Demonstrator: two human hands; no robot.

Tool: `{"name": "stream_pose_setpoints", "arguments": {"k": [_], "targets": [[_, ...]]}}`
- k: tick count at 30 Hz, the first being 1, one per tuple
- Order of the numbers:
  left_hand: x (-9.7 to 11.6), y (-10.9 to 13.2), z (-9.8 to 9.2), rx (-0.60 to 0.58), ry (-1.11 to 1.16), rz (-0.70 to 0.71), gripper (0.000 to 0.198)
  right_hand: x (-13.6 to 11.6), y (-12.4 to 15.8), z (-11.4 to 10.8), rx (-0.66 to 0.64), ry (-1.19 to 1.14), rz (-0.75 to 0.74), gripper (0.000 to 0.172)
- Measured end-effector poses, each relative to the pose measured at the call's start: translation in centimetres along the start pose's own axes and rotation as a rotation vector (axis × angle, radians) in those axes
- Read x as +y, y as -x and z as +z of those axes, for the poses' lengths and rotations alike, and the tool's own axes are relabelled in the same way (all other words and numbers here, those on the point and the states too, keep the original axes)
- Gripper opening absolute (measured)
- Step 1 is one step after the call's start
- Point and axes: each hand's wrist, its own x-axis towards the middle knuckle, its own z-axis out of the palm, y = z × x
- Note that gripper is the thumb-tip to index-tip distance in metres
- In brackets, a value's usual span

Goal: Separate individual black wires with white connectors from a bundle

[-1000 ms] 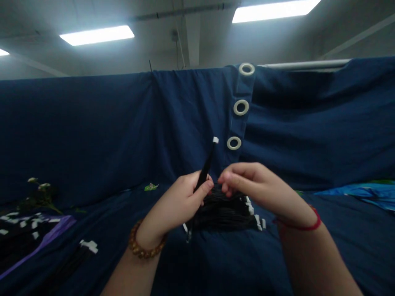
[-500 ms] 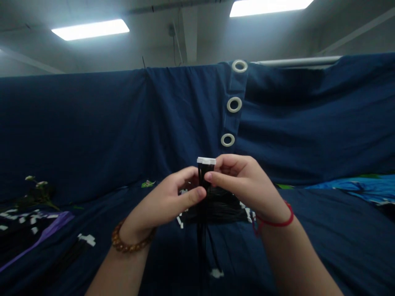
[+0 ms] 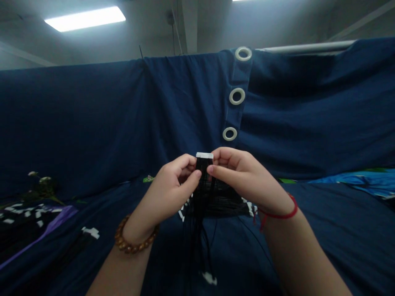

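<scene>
Upright between both hands is a black wire harness (image 3: 204, 174) whose wires run up into a flat white connector (image 3: 204, 155). My left hand (image 3: 176, 181) pinches the wires at their left edge, just under the connector. From the other side, my right hand (image 3: 237, 166) grips the right edge between thumb and fingers. Loose wires hang below the hands, and a small white connector (image 3: 210, 278) shows at the bottom. Behind the hands lies a pile of black wires (image 3: 228, 205) with white connectors at both sides, partly hidden.
On the left, more black harnesses with white ends (image 3: 18, 216) lie by a purple strip (image 3: 58, 224) and white flowers (image 3: 43, 179). Another white-ended harness (image 3: 91, 232) lies nearer. Blue curtain (image 3: 185, 107) with rings stands behind. Bright blue patterned fabric (image 3: 361, 179) is at right.
The left hand's thumb has moved up, closer to the connector, and the held wires now look more spread out. The view has tilted slightly down.
</scene>
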Motion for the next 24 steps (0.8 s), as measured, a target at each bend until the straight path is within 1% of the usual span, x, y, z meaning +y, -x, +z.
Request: {"name": "stream_pose_setpoints", "arguments": {"k": [3,7,9,11,14,17,20,22,24], "targets": [[-0.3,-0.3,0.3,0.023,-0.144,0.041,0.017,0.4,-0.3,0.1,0.056,0.044,-0.022,0.008],[-1.0,-0.8,0.7,0.054,-0.304,0.109,0.015,1.0,-0.7,0.4,0.140,0.120,-0.073,0.013],[-1.5,-1.1,1.0,0.059,-0.373,0.111,0.015,1.3,-0.8,0.6,0.155,0.169,-0.089,0.012],[-2.0,-1.3,1.2,0.042,-0.429,0.090,0.022,1.4,-0.8,0.8,0.170,0.204,-0.106,0.010],[-3.2,-1.5,1.3,-0.065,-0.488,0.043,0.029,1.2,-0.7,0.8,0.252,0.226,-0.161,0.008],[-4.9,-1.9,1.5,-0.189,-0.513,-0.005,0.027,0.6,-0.3,0.6,0.436,0.278,-0.255,0.006],[-6.5,-2.2,1.6,-0.261,-0.510,-0.058,0.028,0.1,0.2,0.4,0.633,0.360,-0.364,0.003],[-7.1,-2.3,1.6,-0.329,-0.489,-0.084,0.026,-0.1,0.4,0.3,0.737,0.405,-0.428,0.003],[-7.1,-2.3,1.4,-0.402,-0.458,-0.099,0.027,0.0,0.4,0.4,0.797,0.434,-0.468,0.003]]}}
